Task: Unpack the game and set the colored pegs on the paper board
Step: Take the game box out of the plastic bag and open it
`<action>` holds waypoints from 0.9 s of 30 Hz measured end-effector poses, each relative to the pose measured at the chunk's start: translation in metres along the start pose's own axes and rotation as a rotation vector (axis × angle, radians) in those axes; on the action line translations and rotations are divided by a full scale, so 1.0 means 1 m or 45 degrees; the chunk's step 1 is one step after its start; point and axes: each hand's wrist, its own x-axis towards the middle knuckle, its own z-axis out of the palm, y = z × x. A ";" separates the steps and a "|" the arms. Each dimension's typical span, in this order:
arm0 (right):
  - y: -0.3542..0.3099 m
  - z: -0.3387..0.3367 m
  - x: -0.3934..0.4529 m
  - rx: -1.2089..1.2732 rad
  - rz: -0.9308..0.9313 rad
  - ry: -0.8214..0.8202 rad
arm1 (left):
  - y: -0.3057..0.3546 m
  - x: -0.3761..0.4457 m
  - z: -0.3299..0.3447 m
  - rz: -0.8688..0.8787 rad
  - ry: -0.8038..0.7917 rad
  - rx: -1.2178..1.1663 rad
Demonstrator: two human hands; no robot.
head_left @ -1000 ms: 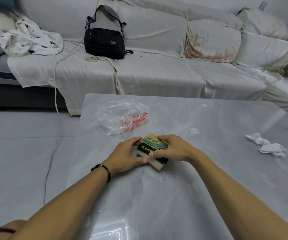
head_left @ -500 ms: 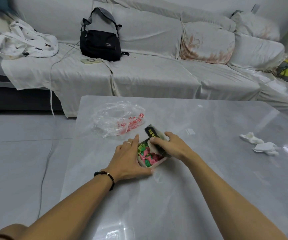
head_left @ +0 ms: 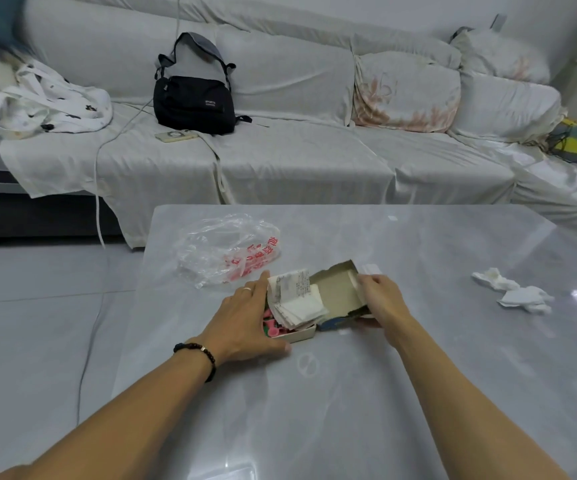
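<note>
We had the box (head_left: 301, 336) open on the table (head_left: 349, 393), w/ the lid (head_left: 337, 294) tipped off to its right, inside up. Our left hand (head_left: 245, 322) lay against the box's left side, fingers straight, thumb at the front corner, nothing clenched. Our right hand (head_left: 380, 299) gripped the lid's right edge. Folded paper (head_left: 297, 299) stuck up out of the box; pink & green pegs (head_left: 271, 325) sat under it. Plastic bag (head_left: 228, 251) lay just behind, tissue (head_left: 512, 294) well to the right.

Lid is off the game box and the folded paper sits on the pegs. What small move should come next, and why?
Probably set the lid down from the right hand and lift out the folded paper. It lies over the pink and green pegs in the box tray, which the left hand steadies.
</note>
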 end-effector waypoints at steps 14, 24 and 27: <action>0.011 0.026 -0.001 -0.760 -0.327 0.121 | -0.014 -0.008 -0.004 -0.091 0.024 0.087; -0.010 0.058 0.018 -0.926 -0.769 -0.103 | -0.029 -0.006 -0.016 -0.176 0.093 0.157; -0.010 0.069 0.007 -0.914 -0.992 -0.223 | -0.029 -0.006 -0.016 -0.150 0.117 0.157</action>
